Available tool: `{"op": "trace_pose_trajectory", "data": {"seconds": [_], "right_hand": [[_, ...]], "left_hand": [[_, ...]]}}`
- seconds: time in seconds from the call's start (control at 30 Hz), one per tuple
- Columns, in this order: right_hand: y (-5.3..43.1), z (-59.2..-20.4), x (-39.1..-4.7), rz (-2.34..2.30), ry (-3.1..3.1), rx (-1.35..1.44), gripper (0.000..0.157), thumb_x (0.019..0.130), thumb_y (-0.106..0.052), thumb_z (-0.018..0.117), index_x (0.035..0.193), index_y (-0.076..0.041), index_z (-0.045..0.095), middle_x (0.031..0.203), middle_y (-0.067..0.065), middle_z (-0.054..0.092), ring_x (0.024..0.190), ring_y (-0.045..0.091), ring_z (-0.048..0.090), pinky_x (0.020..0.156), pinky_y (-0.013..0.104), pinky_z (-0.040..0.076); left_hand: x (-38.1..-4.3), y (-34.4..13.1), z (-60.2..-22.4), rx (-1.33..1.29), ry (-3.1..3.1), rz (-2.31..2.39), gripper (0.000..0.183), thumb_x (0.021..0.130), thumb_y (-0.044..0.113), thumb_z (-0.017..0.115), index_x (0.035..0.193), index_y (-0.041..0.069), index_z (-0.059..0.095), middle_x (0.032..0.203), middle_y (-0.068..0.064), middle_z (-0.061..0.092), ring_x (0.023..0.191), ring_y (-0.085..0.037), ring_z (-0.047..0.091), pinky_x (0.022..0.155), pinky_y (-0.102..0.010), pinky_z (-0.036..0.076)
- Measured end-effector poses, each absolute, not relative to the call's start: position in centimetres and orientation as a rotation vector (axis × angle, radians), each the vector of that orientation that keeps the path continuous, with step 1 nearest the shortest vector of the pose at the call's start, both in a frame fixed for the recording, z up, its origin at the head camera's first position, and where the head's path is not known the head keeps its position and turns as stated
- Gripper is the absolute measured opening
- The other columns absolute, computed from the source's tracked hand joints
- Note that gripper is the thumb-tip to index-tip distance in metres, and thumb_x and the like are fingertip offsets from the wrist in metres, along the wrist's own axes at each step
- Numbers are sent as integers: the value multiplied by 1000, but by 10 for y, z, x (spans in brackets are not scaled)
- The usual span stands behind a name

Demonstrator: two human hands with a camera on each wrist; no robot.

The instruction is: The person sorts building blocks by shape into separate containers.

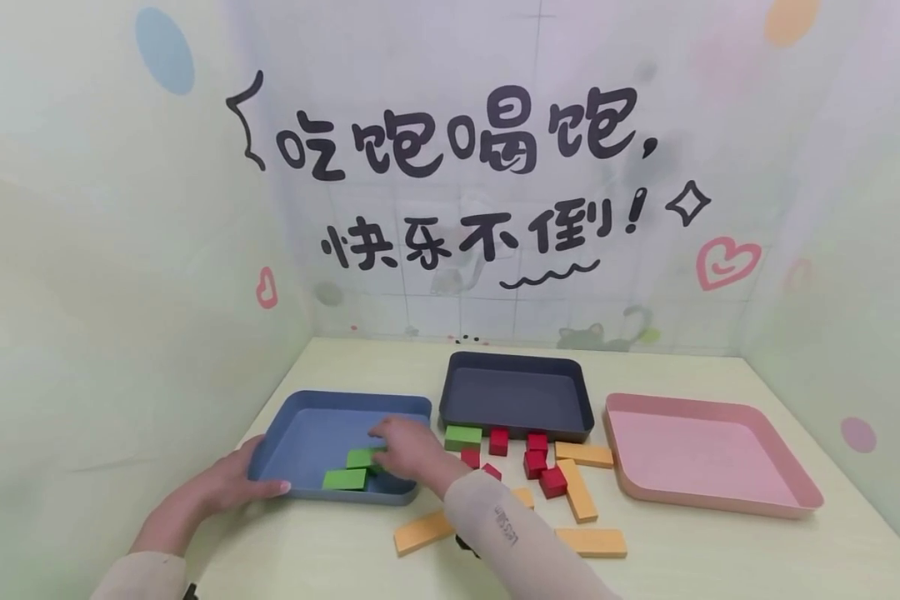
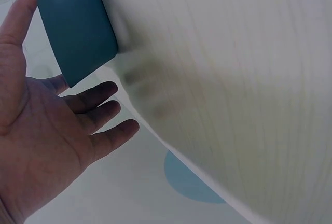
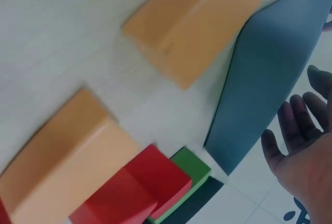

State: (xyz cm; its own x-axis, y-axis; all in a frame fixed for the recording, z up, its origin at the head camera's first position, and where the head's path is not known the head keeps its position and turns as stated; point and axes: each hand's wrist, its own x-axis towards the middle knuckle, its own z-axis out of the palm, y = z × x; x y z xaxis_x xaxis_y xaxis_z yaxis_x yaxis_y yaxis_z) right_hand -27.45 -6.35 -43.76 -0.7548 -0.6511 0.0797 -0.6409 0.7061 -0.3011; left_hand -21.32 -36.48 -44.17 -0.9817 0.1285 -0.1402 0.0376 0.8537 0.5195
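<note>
My left hand holds the near left corner of the blue tray, its thumb by the front wall. In the left wrist view, the thumb and index finger of my left hand span the tray's corner, while the other fingers stick out loosely. Over the tray's right side, my right hand hovers with nothing seen in its grasp. Green blocks lie in the tray beneath it, one partly hidden by that hand. The right wrist view shows my right hand with fingers apart above the tray wall.
A dark navy tray stands at the back and a pink tray at the right. Between the trays lie several red blocks, long orange blocks and a green block. A printed wall encloses the table.
</note>
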Motion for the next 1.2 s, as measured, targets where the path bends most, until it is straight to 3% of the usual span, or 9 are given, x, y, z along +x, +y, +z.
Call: {"op": "trace_pose_trajectory", "data": {"seconds": [0.43, 0.73, 0.9, 1.2], "right_hand": [[-21, -425, -289, -635, 2938, -1004, 37, 93, -22, 70, 127, -9, 68, 119, 5, 66, 109, 18, 62, 92, 31, 50], [40, -424, -297, -823, 2919, -814, 37, 94, -17, 68, 129, -4, 66, 119, 11, 64, 112, 28, 59, 97, 44, 47], [66, -427, -297, -799, 2921, -764, 35, 93, -15, 69, 126, -3, 67, 116, 11, 65, 109, 29, 60, 95, 45, 48], [75, -435, -290, -828, 2880, -717, 32, 93, -14, 69, 124, -5, 69, 115, 10, 65, 108, 27, 59, 95, 46, 49]], "left_hand": [[-212, -365, -439, 141, 2854, 800, 106, 85, 43, 76, 145, -20, 14, 137, -50, 30, 124, -66, 35, 97, -69, 36], [-212, -363, -438, 127, 2853, 784, 108, 85, 45, 75, 145, -20, 13, 137, -51, 28, 125, -66, 33, 98, -70, 34], [-213, -363, -437, 130, 2849, 806, 108, 85, 44, 76, 145, -20, 13, 137, -51, 29, 124, -66, 34, 98, -69, 35], [-212, -363, -437, 120, 2829, 829, 108, 85, 44, 76, 145, -20, 12, 138, -51, 28, 125, -66, 34, 98, -69, 35]]}}
